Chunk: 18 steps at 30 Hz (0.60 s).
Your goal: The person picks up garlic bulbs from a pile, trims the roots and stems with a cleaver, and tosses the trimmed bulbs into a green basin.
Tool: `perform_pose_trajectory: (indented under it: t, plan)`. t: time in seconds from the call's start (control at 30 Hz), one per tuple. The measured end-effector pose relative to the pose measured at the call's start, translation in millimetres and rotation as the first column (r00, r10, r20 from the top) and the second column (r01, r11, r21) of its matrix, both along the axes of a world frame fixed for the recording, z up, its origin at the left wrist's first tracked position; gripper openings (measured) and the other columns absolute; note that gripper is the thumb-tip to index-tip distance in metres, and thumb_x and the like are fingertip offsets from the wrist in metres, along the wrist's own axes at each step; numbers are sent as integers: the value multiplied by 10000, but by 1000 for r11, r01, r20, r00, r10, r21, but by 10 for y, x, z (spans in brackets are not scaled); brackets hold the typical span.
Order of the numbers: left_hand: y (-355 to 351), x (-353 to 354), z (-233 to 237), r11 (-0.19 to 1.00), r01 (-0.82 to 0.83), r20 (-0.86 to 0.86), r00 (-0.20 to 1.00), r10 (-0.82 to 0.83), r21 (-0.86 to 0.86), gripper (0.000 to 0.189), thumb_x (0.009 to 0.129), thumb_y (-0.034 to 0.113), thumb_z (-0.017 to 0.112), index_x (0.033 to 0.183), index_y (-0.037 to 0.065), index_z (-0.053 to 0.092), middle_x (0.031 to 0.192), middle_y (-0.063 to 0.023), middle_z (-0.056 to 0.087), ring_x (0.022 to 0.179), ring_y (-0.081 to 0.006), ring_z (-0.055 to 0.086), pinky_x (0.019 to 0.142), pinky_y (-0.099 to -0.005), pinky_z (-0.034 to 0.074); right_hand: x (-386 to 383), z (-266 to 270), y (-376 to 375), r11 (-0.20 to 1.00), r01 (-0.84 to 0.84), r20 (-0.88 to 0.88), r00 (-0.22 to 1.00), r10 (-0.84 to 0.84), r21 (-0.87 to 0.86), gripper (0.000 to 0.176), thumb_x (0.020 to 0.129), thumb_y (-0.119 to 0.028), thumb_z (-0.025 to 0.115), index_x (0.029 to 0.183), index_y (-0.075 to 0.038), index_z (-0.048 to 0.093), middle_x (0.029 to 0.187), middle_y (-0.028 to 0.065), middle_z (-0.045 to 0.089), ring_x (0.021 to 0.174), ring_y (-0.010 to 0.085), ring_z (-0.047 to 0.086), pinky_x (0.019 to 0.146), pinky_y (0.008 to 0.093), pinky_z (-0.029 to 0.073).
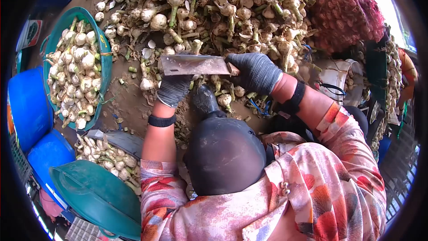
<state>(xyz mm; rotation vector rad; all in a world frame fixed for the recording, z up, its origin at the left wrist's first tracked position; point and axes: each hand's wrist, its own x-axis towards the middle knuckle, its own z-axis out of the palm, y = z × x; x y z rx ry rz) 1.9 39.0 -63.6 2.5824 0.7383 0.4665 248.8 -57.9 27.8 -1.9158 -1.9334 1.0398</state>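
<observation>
My right hand (256, 72), in a grey knitted glove, is closed around the short wooden handle of a cleaver (194, 65). The wide, stained blade lies across to the left, over my left hand (174, 88). That hand wears the same kind of glove, and its fingers are partly hidden behind the blade. A garlic bulb's stem (196, 46) shows just above the blade's top edge; whether my left fingers hold it is not clear. Beyond the blade spreads a large heap of garlic bulbs (232, 15) with stems.
A green tub (105, 64) full of garlic stands at the left, near blue tubs (29, 107). A second green tub (96, 194) and more garlic (111, 156) are at the lower left. A red mesh sack (347, 13) of bulbs is at the upper right. My dark boot (205, 99) is below the blade.
</observation>
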Motion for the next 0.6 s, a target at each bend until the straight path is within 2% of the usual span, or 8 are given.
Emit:
perform_pose_trajectory:
  t: [0.03,0.07,0.1,0.3,0.47,0.5,0.57,0.6]
  plan:
    - [-11,-6,143,939,187,-268,957,-108,289,198,945,163,567,1087,42,633,1026,-159,651,978,-253,632,865,-380,501,6,1,32,991,34,10,999,-33,-131,289,808,-279,667,1044,-118,620,814,178,661,798,405,644,692,466,518]
    - [-98,100,334,848,-101,77,983,164,-520,233,940,208,596,1086,29,629,1020,-155,654,967,-264,633,860,-386,496,115,-93,-31,994,-10,96,995,20,-106,290,851,-271,683,1076,-94,631,775,183,655,754,387,654,679,434,522]
    - [-175,31,424,620,-81,132,948,291,-781,284,929,228,617,1102,3,615,1010,-174,653,962,-319,620,868,-405,486,233,-327,-167,991,77,86,994,-68,-108,347,864,-335,691,1112,-99,632,784,193,658,737,380,654,687,428,521]
    - [-360,232,638,912,-72,29,995,92,-404,306,899,155,646,1137,-34,607,1066,-142,627,973,-228,615,869,-313,494,-52,-44,-234,912,366,-446,796,-409,-184,484,812,-440,774,1043,-41,628,756,76,630,719,139,535,728,330,496]
    - [-434,161,660,694,7,345,871,349,-720,558,829,180,708,1321,30,492,1243,-148,566,1060,-267,587,911,-400,491,-106,116,28,812,400,-489,653,-578,-425,365,858,-389,732,966,-56,627,772,15,628,694,99,552,660,285,486]
    - [-371,123,520,205,241,315,781,540,-949,703,853,203,711,1435,55,345,1383,-133,458,1138,-238,547,960,-372,488,-71,141,19,724,416,-451,581,-677,-550,341,881,-386,706,981,-68,632,783,14,636,665,98,546,634,276,480]
    - [-482,73,393,634,273,564,763,316,-724,664,892,205,690,1437,65,337,1421,-155,415,1141,-231,562,954,-371,501,-77,-87,-95,673,292,-606,292,-740,-680,289,914,-399,659,949,-115,613,818,6,645,550,75,480,494,255,411]
    - [-506,102,299,317,527,613,638,466,-789,659,888,194,698,1429,64,346,1408,-157,432,1142,-230,566,959,-376,502,-132,-168,-134,607,177,-604,75,-794,-775,281,918,-401,652,940,-125,606,824,4,645,531,69,461,462,248,385]
